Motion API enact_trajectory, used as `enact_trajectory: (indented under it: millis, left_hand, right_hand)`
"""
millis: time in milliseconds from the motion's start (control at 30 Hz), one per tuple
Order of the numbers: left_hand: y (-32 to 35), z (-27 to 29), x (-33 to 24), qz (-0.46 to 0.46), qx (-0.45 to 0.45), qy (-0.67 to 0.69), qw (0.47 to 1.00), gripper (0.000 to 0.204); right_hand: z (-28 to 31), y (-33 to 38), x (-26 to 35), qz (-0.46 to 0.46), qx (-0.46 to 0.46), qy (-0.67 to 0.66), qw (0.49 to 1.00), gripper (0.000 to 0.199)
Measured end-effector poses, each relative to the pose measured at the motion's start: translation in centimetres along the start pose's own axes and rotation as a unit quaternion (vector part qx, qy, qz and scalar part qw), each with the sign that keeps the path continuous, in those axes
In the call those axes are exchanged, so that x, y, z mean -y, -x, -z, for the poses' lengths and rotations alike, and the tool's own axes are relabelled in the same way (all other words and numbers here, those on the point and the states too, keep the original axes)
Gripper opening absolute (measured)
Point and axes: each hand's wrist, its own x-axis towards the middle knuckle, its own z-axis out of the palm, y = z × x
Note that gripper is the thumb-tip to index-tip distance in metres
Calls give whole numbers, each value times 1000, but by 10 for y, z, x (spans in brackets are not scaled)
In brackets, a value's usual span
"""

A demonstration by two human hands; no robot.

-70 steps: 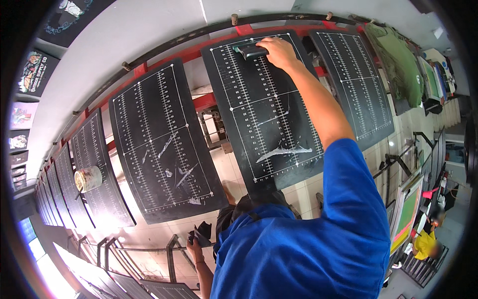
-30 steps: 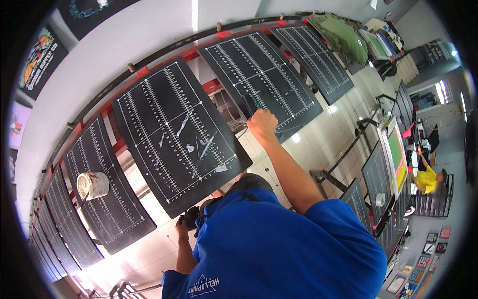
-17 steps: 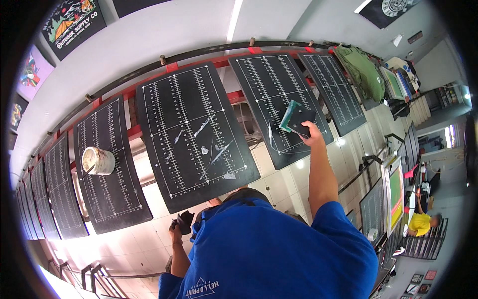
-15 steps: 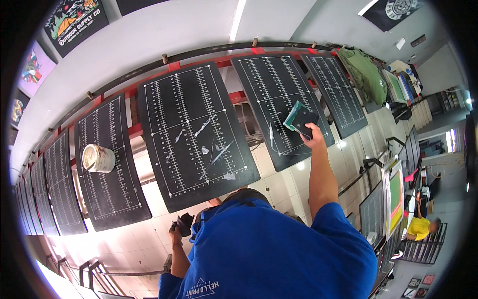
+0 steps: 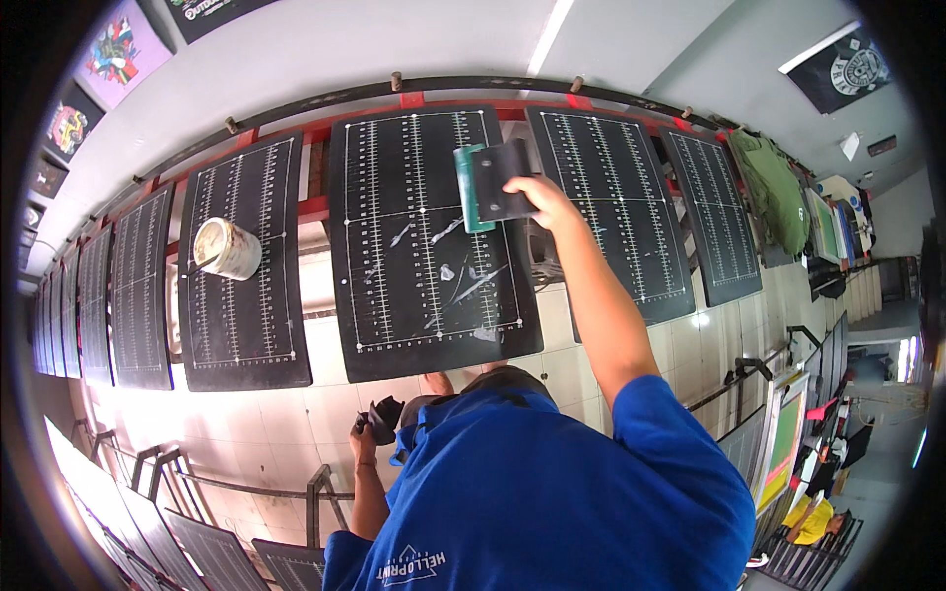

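My right hand [image 5: 540,200] is raised and grips a squeegee [image 5: 490,183] with a green blade and a black holder. It hovers over the upper right corner of the middle black board [image 5: 414,286], which is ruled with white scale lines and smeared with pale streaks. My left hand [image 5: 362,439] hangs low by my waist, closed on a small dark rag [image 5: 385,418]. My blue shirt fills the lower middle of the view.
A white tub [image 5: 226,248] lies on the black board [image 5: 241,315] to the left. More ruled boards run along a red rail [image 5: 414,99] on both sides. A green garment [image 5: 774,187] covers a far right board. Framed screens [image 5: 783,443] stand at right.
My right hand has carried the squeegee leftward from the right-hand board to the top of the middle board. The view has swung so that board now sits centred.
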Motion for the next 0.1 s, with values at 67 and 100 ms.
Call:
enact_trajectory:
  millis: [67,100]
  left_hand:
    - [-8,-9,2,-20,16,18,1000,39]
    - [-5,-4,12,-19,2,-17,1000,41]
  right_hand:
    - [-6,-43,11,57,-25,248,967,33]
    - [-15,-49,8,56,-17,249,967,33]
